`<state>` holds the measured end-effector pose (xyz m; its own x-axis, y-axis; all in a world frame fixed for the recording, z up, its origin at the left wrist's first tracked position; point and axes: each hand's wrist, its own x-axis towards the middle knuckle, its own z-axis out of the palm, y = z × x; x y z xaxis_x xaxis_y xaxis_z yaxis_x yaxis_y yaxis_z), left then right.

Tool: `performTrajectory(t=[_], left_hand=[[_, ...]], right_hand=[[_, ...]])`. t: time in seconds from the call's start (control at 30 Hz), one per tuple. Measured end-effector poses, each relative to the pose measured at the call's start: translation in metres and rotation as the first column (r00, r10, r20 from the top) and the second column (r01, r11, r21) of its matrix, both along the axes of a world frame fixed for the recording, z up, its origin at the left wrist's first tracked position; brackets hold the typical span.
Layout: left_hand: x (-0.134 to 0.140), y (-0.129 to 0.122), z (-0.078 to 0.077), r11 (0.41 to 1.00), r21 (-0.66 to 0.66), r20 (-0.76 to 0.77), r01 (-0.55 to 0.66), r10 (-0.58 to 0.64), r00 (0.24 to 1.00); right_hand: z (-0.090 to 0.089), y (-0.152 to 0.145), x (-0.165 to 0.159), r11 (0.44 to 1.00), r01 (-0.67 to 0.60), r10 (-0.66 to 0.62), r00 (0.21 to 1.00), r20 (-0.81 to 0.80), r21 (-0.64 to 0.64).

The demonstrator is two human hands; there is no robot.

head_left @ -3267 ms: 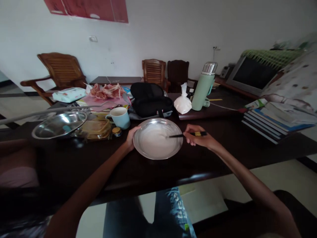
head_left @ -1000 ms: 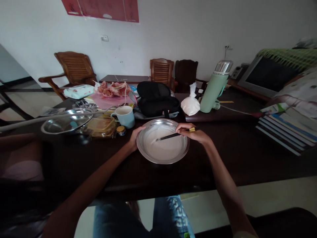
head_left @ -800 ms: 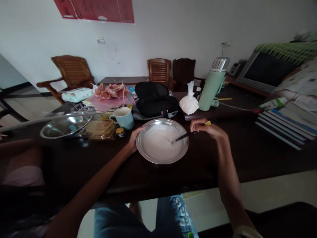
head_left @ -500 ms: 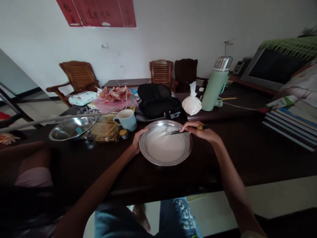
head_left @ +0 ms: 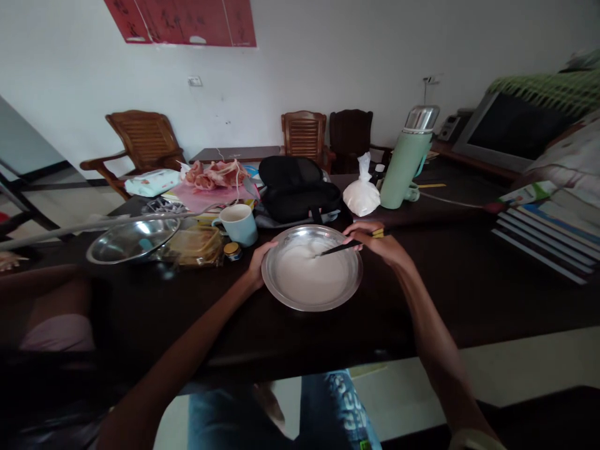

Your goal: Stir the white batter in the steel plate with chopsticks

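Note:
A round metal bowl stands on the dark table in front of me, holding a whitish liquid. My left hand grips the bowl's left rim. In my right hand, above the right rim, are dark chopsticks with yellow-marked upper ends. Their tips dip into the liquid near the far side of the bowl. Behind the bowl sits a knotted plastic bag of white powder. A light blue mug and a small jar with a yellow lid stand left of the bowl.
A second metal bowl and a plastic-wrapped yellowish package lie to the left. At the back are a black bag and a green thermos. Stacked books sit at right. Another person is at far left.
The chopsticks' tips have shifted slightly in the liquid, and my right hand has turned a little. My left hand stays on the rim. The whole view has shifted slightly.

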<state>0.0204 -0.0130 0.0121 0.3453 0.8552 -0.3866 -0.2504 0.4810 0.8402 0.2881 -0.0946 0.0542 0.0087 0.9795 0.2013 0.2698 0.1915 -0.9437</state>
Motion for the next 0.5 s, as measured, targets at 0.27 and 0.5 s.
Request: performTrajectory(t=[0.27, 0.5], left_hand=[[0.000, 0.002, -0.003, 0.999, 0.027, 0.066, 0.024, -0.026, 0.997], [-0.001, 0.003, -0.004, 1.000, 0.014, 0.053, 0.024, -0.025, 0.998]], right_hand=[[0.002, -0.005, -0.017, 0.975, -0.215, 0.215, 0.977, -0.010, -0.054], [0.008, -0.008, 0.003, 1.000, -0.023, 0.023, 0.999, -0.037, 0.000]])
